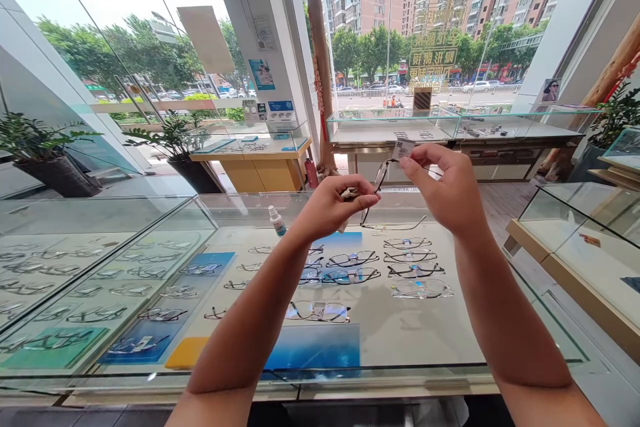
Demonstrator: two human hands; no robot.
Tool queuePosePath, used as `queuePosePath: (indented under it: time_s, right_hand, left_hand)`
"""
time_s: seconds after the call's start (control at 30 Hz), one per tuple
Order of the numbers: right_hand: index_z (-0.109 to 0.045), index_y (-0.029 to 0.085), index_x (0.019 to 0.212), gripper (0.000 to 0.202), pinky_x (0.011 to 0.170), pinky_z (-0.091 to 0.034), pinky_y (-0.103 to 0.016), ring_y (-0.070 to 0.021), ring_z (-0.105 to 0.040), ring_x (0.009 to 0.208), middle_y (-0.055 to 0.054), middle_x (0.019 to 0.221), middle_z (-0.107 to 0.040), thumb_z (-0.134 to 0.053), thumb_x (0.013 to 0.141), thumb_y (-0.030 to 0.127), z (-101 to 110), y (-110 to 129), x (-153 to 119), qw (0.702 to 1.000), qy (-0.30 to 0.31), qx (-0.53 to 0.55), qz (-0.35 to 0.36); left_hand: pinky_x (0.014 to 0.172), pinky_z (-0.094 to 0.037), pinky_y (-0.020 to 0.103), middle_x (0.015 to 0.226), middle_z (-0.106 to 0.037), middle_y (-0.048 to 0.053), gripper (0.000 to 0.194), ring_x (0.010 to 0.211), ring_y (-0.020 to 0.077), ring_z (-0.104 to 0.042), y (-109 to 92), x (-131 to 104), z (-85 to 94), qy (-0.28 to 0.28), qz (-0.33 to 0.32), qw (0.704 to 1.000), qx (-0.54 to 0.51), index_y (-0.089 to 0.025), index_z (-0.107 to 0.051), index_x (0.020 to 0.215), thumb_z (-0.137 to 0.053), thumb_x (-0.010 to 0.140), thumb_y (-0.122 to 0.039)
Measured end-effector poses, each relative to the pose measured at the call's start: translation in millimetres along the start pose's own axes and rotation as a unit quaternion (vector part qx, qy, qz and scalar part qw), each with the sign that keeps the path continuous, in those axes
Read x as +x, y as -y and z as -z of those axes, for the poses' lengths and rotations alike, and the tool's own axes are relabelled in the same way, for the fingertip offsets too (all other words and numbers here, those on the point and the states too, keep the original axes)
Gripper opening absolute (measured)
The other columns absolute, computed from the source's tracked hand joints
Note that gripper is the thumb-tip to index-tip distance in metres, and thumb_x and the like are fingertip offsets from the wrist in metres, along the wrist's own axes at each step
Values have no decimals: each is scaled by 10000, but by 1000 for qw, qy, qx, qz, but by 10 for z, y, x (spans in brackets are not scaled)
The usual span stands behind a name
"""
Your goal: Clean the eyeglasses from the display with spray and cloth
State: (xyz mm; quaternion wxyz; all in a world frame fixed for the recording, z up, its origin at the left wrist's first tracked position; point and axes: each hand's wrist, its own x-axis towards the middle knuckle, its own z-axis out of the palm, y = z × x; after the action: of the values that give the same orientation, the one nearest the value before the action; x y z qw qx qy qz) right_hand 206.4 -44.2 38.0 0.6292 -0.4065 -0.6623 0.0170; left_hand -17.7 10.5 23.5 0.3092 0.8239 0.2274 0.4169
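Above the glass display counter, my left hand (337,203) is closed on one side of a pair of dark-rimmed eyeglasses (381,176). A small pale bit of something, too small to name, shows between its fingers. My right hand (445,187) pinches the other end of the eyeglasses with thumb and fingertips. By those fingertips a small pale tag or card (403,148) sticks up. The eyeglasses are tilted, with a thin temple reaching down and right. Part of the frame is hidden behind the fingers. Below, several eyeglasses (353,258) lie in rows.
A small spray bottle (277,221) stands at the counter's far side, left of my hands. The glass counter (410,340) spans the front. Another glass case (575,260) stands at the right. Farther back are display cases (395,121), a wooden trunk (320,67) and potted plants (175,140).
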Motion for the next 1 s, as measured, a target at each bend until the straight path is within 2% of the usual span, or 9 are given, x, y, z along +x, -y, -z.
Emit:
queuePosePath:
  time_s: [0.13,0.23,0.33,0.43,0.6,0.73,0.83,0.9,1.0]
  right_hand:
    - [-665,243,798,203,772,-554,-375,-182,-655,767,2,772,-697,-716,984,306,-17,-23,-10,1000,11,9,-20]
    - [-675,269,995,110,777,-560,-389,-200,-685,805,5,837,-715,-752,976,346,-31,-49,-18,1000,-20,10,-13]
    - [-643,305,1164,219,768,-551,-411,-211,-672,785,10,870,-717,-762,988,357,-37,-38,-28,998,-61,-14,24]
    - [-684,309,1130,79,758,-516,-417,-197,-626,735,-1,902,-716,-679,1059,343,-19,0,-31,995,-49,-59,68]
    - [-761,301,1070,100,790,-485,-424,-212,-660,792,-22,913,-716,-671,1081,344,14,9,-14,986,1,-115,124]
    - [-772,317,1151,131,933,-495,-499,-284,-701,952,-55,1044,-763,-681,1074,371,7,25,-25,975,-40,-171,138]
    - [-758,317,1160,145,987,-499,-528,-323,-693,1067,-75,1113,-766,-676,1060,382,14,83,-54,971,-87,-169,143]
    - [-749,303,1064,116,934,-518,-490,-281,-694,969,-56,1017,-765,-653,1065,368,24,126,-71,980,-47,-133,141]
    - [-731,271,951,158,832,-518,-431,-218,-681,830,-18,893,-763,-658,1058,362,22,156,-81,982,117,-93,114]
  left_hand:
    - [704,-511,326,881,-792,69,262,816,184,-680,0,-5,-18,6,4,1000,-7,-226,-783,852,-848,927,-469]
    - [725,-535,328,908,-812,79,272,853,195,-707,1,-4,-23,-8,9,1000,-20,-227,-801,869,-855,923,-487]
    - [758,-557,335,914,-828,80,273,853,194,-726,-3,-1,-18,-26,12,999,-33,-228,-811,877,-861,925,-492]
    - [781,-570,342,927,-842,75,256,860,195,-742,-11,-4,-7,-31,9,999,-42,-240,-817,877,-863,929,-486]
    - [754,-571,356,920,-843,78,266,844,204,-750,-34,-14,13,-28,8,999,-40,-238,-827,892,-871,923,-498]
    - [760,-572,346,914,-843,71,268,833,192,-747,-37,-14,19,-38,7,998,-50,-237,-826,882,-882,921,-496]
    - [800,-584,338,919,-843,58,263,876,188,-766,-29,-13,26,-84,12,994,-74,-242,-818,874,-891,924,-490]
    - [758,-574,325,929,-842,59,278,899,193,-774,-21,-10,35,-122,17,988,-89,-242,-807,868,-901,916,-500]
    - [577,-475,296,934,-842,76,361,838,194,-761,-2,2,55,-169,29,979,-113,-235,-781,866,-924,873,-566]
